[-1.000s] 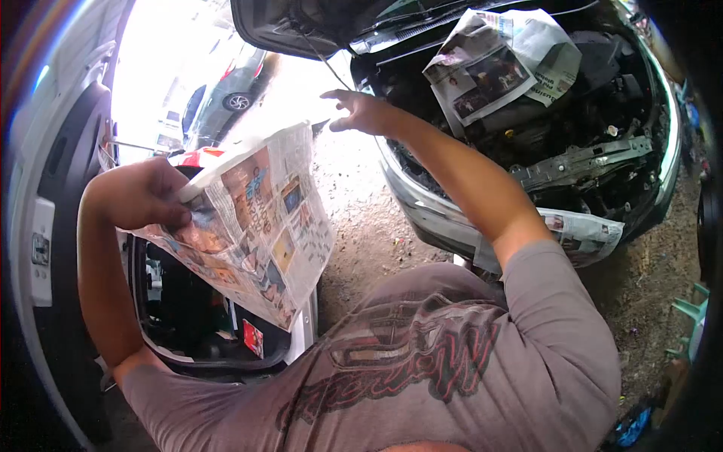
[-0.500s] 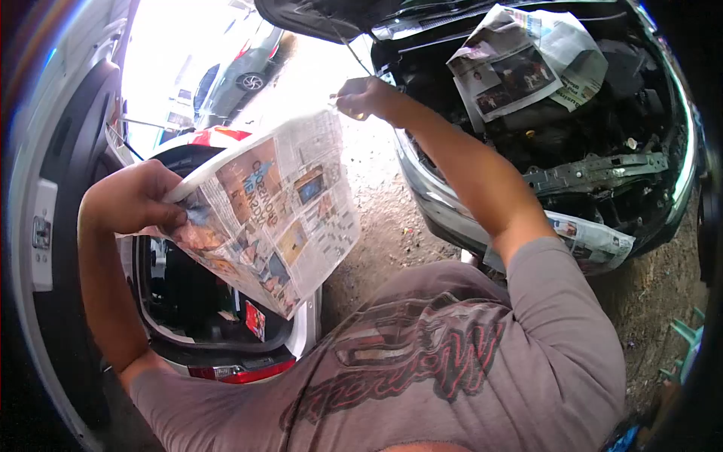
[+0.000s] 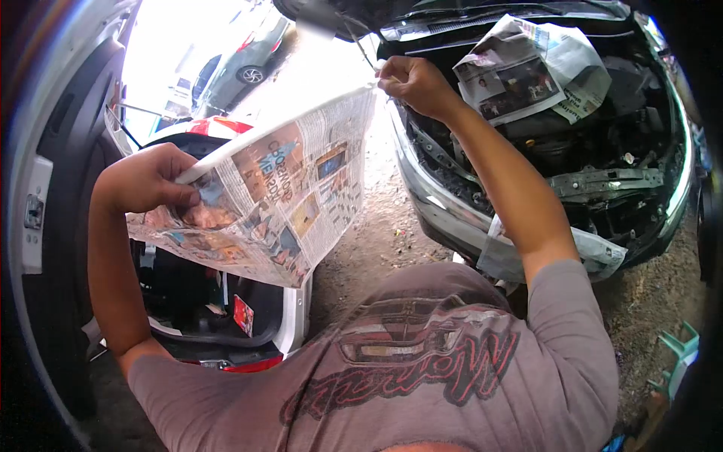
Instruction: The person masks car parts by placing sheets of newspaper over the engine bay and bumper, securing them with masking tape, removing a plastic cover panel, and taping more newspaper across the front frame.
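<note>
A sheet of newspaper (image 3: 301, 188) hangs in the air between my hands, its printed side with a crossword toward me. My left hand (image 3: 149, 181) pinches its upper left edge, thumb on the near side. At the upper right corner, my right hand (image 3: 416, 84) grips the sheet between closed fingers. The top edge shows as a white band running up from left to right. Behind the lower left of the sheet is the open rear of a white car (image 3: 295, 320), partly hidden by the paper.
To the right stands a dark car (image 3: 444, 226) with its hood raised. Newspaper sheets (image 3: 520, 79) lie over its engine bay, and another paper (image 3: 595, 252) lies along its front. A grey car (image 3: 252, 56) is parked farther off. A pale green object (image 3: 681, 354) sits at lower right.
My right hand has moved right, drawing the newspaper's corner toward the dark car. My left hand has shifted slightly right, and the sheet looks more stretched out.
</note>
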A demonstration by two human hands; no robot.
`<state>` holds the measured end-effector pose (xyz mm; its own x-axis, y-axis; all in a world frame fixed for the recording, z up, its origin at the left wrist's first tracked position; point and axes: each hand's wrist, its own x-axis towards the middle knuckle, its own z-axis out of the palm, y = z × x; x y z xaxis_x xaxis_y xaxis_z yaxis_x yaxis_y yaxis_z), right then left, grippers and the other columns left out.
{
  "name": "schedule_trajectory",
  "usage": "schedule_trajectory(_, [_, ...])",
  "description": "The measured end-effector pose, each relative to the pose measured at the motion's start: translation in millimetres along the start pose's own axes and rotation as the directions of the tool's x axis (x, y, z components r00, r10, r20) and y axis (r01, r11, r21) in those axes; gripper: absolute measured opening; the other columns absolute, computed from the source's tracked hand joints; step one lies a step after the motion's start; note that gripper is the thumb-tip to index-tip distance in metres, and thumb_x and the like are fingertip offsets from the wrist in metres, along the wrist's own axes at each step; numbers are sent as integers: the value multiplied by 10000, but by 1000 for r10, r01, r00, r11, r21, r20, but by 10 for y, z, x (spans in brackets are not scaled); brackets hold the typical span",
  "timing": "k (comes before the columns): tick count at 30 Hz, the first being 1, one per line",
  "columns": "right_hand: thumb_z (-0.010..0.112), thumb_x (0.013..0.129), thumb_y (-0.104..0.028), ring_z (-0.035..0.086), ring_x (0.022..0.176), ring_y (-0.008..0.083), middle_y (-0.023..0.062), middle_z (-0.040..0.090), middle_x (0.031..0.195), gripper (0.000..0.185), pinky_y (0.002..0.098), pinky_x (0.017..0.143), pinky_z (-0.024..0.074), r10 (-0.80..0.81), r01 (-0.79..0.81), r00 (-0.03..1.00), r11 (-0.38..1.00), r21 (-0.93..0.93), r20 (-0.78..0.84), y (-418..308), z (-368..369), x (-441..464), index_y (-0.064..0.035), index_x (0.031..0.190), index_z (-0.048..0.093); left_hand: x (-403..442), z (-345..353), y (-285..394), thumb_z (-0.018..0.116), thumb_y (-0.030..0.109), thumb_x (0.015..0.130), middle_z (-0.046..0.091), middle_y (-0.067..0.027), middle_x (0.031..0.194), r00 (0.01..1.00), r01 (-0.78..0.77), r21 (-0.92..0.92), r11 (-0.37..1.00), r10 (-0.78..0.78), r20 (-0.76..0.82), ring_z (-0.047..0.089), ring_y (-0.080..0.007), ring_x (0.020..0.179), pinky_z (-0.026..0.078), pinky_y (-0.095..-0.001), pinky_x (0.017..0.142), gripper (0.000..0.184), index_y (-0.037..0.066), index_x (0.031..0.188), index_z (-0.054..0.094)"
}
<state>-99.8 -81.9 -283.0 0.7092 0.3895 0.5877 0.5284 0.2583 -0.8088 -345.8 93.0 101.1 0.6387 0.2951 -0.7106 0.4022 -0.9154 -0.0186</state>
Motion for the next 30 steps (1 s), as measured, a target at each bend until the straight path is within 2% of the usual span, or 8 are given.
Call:
schedule_trajectory(8, [748,915,-182,744,976,194,123,778,1044,199,337,877,570,-90,67,938,995,-79,-334,-496,-455,-359,-29,1038,719,-168,422,80,712,-9,936,779,-101,943,883,-333,-98,938,274,-381,742,-148,797,625,-341,795,355,-58,1288,703])
schedule_trajectory(10, [723,928,-85,749,1044,211,143,776,1074,149,321,922,570,-88,68,928,995,-66,-363,-844,-706,-594,-4,1048,687,-277,500,300,683,-44,924,776,-140,906,805,-272,222,936,348,-480,755,-159,788,624,-345,781,419,-15,1342,700])
schedule_trajectory(12, [690,941,-14,735,1104,230,177,758,1141,120,327,950,568,-77,91,921,996,20,-382,-1159,-962,-887,0,1056,658,-344,621,353,663,-53,915,781,-158,881,708,-380,272,884,468,-529,776,-203,763,616,-339,725,436,7,1345,708])
schedule_trajectory(16, [695,917,7,689,1167,308,225,717,1204,168,407,958,558,-323,216,892,919,-330,-317,-1733,-1506,-1514,-51,1067,648,-722,905,586,694,-19,895,798,-150,891,725,-261,572,778,549,-415,783,-289,711,634,-369,682,536,76,1421,669])
schedule_trajectory(18, [712,886,15,676,1123,326,245,706,1199,204,429,946,541,-361,222,904,854,-470,-229,-2005,-1793,-1849,-67,1062,651,-527,1122,569,729,146,916,787,-123,859,539,-364,692,623,747,-389,796,-275,775,646,-391,710,498,140,1410,674])
schedule_trajectory(20, [759,833,-1,659,1014,282,255,703,1179,254,392,888,527,-334,220,929,842,-493,-156,-2117,-1993,-2169,-68,1058,663,-327,1186,621,740,166,917,774,-87,861,522,-461,709,534,809,-270,796,-251,832,639,-374,714,488,143,1399,675])
schedule_trajectory(24, [735,785,45,665,911,237,244,722,1099,250,334,797,536,39,-81,995,832,-549,-88,-2272,-1940,-2680,-90,991,697,407,1605,463,697,170,908,708,-18,970,549,-451,725,521,802,-234,740,-202,931,599,-355,842,554,248,1454,639])
schedule_trajectory(30, [763,733,71,740,913,303,184,734,1090,245,341,773,563,444,-431,889,732,-527,-110,-2432,-1794,-3313,-75,924,714,1220,2284,361,684,161,939,774,-88,1070,535,-664,527,531,829,-162,770,-276,1046,610,-427,951,435,215,1370,681])
